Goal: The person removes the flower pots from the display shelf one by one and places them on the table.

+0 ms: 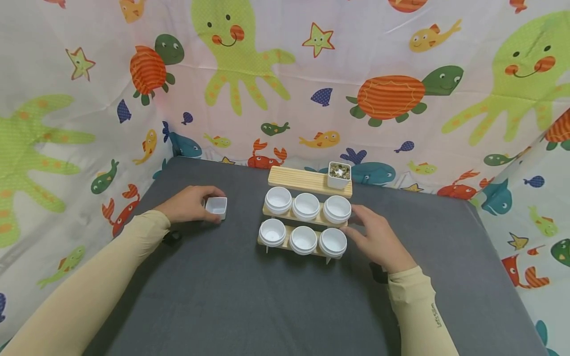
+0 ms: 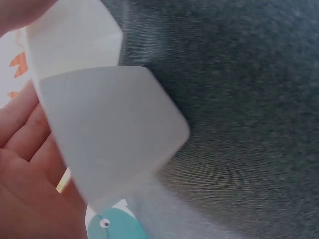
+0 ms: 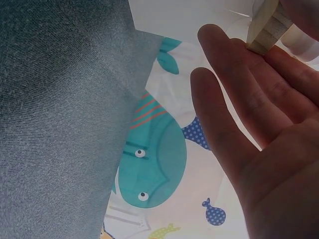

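Square cup (image 1: 216, 206) sits on the tabletop (image 1: 231, 296), left of the rack (image 1: 307, 217), well apart from it. Left hand (image 1: 189, 203) grips it, fingers curled round its near and left sides; the wrist view shows the cup against the palm.

Right hand (image 1: 378, 240) lies open, fingers straight, touching the rack's right end by the right-hand round cups (image 1: 337, 209).

Six round cups sit in two rows on the rack. On the top shelf, far right, stands a filled pot (image 1: 339, 174).

Risks, as I judge them: the rack is light on thin legs, so a sideways push from the right hand could shift or tip it and shake the cups loose. The square cup is slick, so a loose hold may let it slip.
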`<act>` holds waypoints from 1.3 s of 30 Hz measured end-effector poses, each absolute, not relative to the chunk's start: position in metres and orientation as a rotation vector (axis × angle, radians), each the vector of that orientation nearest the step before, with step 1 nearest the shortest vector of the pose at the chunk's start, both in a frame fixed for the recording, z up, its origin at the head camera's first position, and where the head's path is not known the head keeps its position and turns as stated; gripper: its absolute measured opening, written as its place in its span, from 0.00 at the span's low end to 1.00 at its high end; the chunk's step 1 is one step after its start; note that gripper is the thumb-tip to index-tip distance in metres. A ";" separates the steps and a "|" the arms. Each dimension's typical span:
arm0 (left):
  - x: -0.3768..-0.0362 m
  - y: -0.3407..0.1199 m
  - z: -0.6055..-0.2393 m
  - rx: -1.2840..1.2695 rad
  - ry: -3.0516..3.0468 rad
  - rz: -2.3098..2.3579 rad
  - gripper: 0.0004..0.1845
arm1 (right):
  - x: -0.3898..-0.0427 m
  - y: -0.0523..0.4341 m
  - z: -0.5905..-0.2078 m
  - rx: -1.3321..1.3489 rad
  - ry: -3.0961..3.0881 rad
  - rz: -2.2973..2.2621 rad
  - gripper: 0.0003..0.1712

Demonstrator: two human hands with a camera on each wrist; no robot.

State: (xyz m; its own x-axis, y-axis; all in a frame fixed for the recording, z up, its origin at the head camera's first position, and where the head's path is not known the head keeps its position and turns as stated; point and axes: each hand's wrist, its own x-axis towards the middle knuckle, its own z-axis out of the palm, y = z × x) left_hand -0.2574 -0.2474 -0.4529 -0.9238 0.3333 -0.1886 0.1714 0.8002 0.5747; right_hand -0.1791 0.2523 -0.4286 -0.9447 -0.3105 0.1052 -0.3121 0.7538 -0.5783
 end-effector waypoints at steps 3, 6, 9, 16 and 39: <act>-0.258 -0.244 -0.447 0.407 2.715 0.846 0.41 | -0.179 0.252 -0.428 0.520 -2.940 0.969 0.34; -0.258 -0.236 -0.434 0.455 2.739 0.880 0.43 | -0.179 0.251 -0.429 0.516 -2.941 0.968 0.34; -0.258 -0.223 -0.419 0.498 2.769 0.912 0.43 | -0.180 0.251 -0.429 0.515 -2.942 0.969 0.34; -0.254 -0.178 -0.380 0.640 2.835 1.026 0.38 | -0.179 0.252 -0.429 0.507 -2.947 0.953 0.34; -0.266 -0.023 -0.303 1.038 2.768 0.895 0.39 | -0.179 0.254 -0.432 0.556 -2.901 0.952 0.32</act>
State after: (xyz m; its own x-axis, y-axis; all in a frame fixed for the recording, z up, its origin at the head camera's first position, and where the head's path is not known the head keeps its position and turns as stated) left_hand -0.2657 -0.0232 -0.3026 -0.7729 0.6172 0.1473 0.5866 0.6065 0.5367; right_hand -0.1790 0.2544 -0.4316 -0.9350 -0.3231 0.1460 -0.3468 0.7477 -0.5663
